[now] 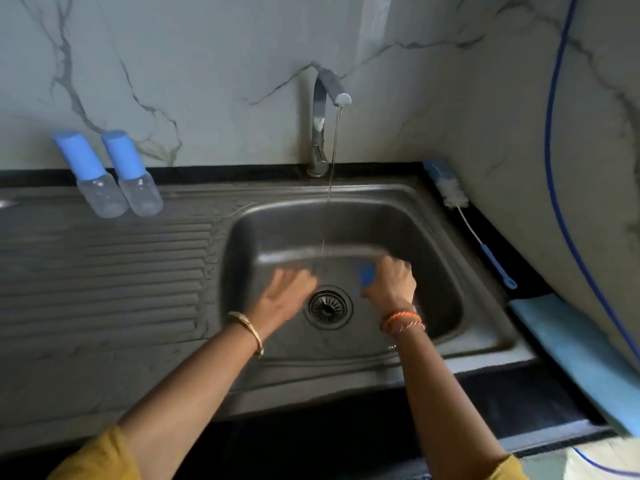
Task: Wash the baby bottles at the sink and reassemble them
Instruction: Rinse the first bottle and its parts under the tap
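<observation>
The ribbed stainless-steel sink surface (104, 271) carries two clear baby bottles with blue caps (114, 174) standing side by side at its back left. A thin stream runs from the curved chrome tap (320, 123) into the basin. Down there, the right hand (391, 282) has its grip curled round a small blue bottle part (366, 276); the left hand (287, 296), blurred, is spread wide beside it. A white-bristled bottle brush with a blue handle (464, 216) lies at the right.

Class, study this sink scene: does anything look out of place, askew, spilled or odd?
Nothing is spilled or damaged. The tap runs a thin stream that lands in the sink basin, behind both hands, not on them. The bottle brush lies unused on the right ledge. Two capped bottles stand upright on the drainboard.
</observation>
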### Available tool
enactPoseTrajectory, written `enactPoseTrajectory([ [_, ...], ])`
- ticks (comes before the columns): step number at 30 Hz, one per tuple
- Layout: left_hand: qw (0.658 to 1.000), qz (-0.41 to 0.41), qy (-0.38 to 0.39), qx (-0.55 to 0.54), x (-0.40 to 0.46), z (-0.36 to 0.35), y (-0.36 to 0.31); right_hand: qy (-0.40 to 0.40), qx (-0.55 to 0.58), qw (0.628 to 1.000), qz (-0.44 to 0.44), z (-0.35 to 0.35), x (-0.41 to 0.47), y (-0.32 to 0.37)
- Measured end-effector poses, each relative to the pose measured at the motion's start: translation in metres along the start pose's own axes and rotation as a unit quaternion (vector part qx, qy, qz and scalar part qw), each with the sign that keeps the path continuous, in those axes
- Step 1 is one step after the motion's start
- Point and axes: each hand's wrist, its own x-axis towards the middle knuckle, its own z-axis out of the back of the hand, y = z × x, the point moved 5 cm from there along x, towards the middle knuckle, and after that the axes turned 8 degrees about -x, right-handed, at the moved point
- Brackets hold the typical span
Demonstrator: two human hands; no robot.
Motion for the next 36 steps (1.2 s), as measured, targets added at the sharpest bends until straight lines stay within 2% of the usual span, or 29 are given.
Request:
enactPoseTrajectory([
  [1, 0.999, -0.029, -0.026, -0.031, -0.007, 0.004, -0.004, -0.041, -0.023, 0.999, -0.006, 0.000, -0.003, -0.002],
  [3, 0.989, -0.005, -0.102, -0.104, -0.004, 0.019, 0.004, -0.031, 0.076, 0.997, 0.002, 0.001, -0.005, 0.001],
  [6, 0.976, 0.035, -0.128, -0.175, -0.009, 0.034, 0.012, -0.034, 0.149, 0.988, 0.036, 0.009, -0.010, 0.022],
  [10, 0.921, 0.067, -0.169, -0.345, -0.036, 0.056, 0.034, -0.041, 0.256, 0.960, 0.102, 0.007, -0.038, 0.059],
  [13, 0.889, 0.069, -0.222, -0.395, -0.069, 0.078, 0.061, 0.015, 0.340, 0.933, 0.117, -0.023, -0.067, 0.088],
  [16, 0.871, 0.078, -0.274, -0.400, -0.106, 0.108, 0.096, 0.080, 0.327, 0.926, 0.171, -0.063, -0.103, 0.125],
  [21, 0.884, 0.091, -0.316, -0.333, -0.166, 0.163, 0.155, 0.155, 0.279, 0.918, 0.237, -0.122, -0.157, 0.191],
  [24, 0.872, 0.110, -0.339, -0.337, -0.194, 0.190, 0.189, 0.167, 0.248, 0.913, 0.277, -0.151, -0.188, 0.227],
  [27, 0.866, 0.115, -0.345, -0.342, -0.209, 0.210, 0.215, 0.142, 0.232, 0.916, 0.295, -0.172, -0.207, 0.255],
  [36, 0.924, 0.091, -0.285, -0.238, -0.218, 0.235, 0.247, 0.131, 0.177, 0.936, 0.275, -0.213, -0.225, 0.290],
])
